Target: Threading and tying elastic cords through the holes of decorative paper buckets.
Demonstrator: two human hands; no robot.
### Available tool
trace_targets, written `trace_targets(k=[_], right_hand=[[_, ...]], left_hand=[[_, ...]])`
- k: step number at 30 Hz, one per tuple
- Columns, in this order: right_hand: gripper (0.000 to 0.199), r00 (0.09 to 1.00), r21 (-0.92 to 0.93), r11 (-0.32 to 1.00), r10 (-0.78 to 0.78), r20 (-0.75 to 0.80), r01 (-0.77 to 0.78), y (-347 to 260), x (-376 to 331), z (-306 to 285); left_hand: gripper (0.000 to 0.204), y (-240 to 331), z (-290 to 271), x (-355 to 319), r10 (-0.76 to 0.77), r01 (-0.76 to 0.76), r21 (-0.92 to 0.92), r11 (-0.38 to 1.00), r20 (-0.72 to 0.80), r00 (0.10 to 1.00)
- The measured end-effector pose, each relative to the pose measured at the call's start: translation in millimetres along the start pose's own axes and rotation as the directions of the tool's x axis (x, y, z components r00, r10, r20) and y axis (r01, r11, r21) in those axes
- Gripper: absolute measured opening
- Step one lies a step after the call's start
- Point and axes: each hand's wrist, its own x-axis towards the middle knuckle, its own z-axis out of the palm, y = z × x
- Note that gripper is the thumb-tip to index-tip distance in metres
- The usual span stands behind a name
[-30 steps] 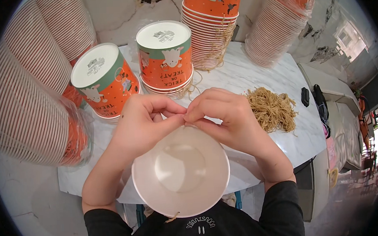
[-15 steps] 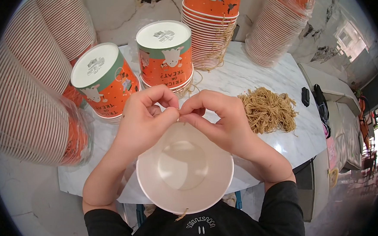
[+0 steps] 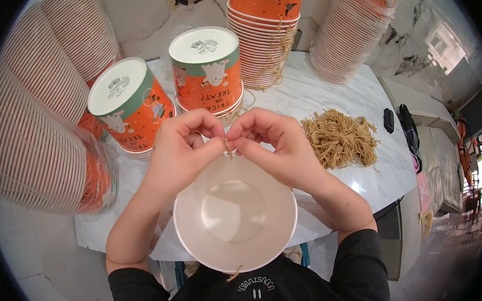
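A white-lined paper bucket (image 3: 277, 206) sits in front of me with its mouth facing up. At its far rim my left hand (image 3: 186, 145) and my right hand (image 3: 278, 140) meet, thumbs and forefingers pinched together. Between the fingertips shows a piece of tan cord (image 3: 228, 147), its end hanging over the inside of the bucket. The fingers hide most of the cord and that stretch of rim. Another short cord end (image 3: 235, 273) pokes out at the near rim, close to my black shirt.
A pile of tan cords (image 3: 341, 139) lies right on the marble table (image 3: 364, 181). Upside-down orange buckets (image 3: 209, 78) and a tall bucket stack (image 3: 262, 44) with dangling cords stand behind. Plastic-wrapped stacks flank both sides, left (image 3: 35, 130) and right (image 3: 350, 36). A small black object (image 3: 389, 120) lies far right.
More of the cord end now shows below my fingertips. My right hand's fingers have shifted slightly, while the bucket stays in nearly the same place.
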Motion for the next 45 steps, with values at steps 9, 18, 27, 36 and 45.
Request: trace_targets(k=[9,18,27,36,45], right_hand=[[0.018,0.998,-0.102,0.993,-0.064,0.003,0.063,-1,-1,1],[0.016,0.953,-0.326,0.905,-0.302,-0.039,0.273,-2,-2,5],[0.015,0.973,-0.374,0.904,-0.229,-0.011,0.208,-3,-3,1],[0.016,0.985,-0.298,0.940,-0.173,0.001,0.165,-6,-2,3],[0.014,0.956,-0.445,0.860,-0.292,-0.027,0.250,4,-4,5]], left_hand=[[0.007,-3,-11,4,-0.151,0.160,-0.057,0.985,0.144,0.978],[0.010,-4,-14,5,-0.213,0.214,0.019,0.977,0.235,0.948],[0.008,1,-10,5,-0.167,0.193,-0.130,0.973,0.188,0.968],[0.008,3,-15,7,-0.199,0.224,-0.129,0.966,0.186,0.962],[0.003,-1,-12,9,-0.231,0.256,-0.152,0.955,0.166,0.959]])
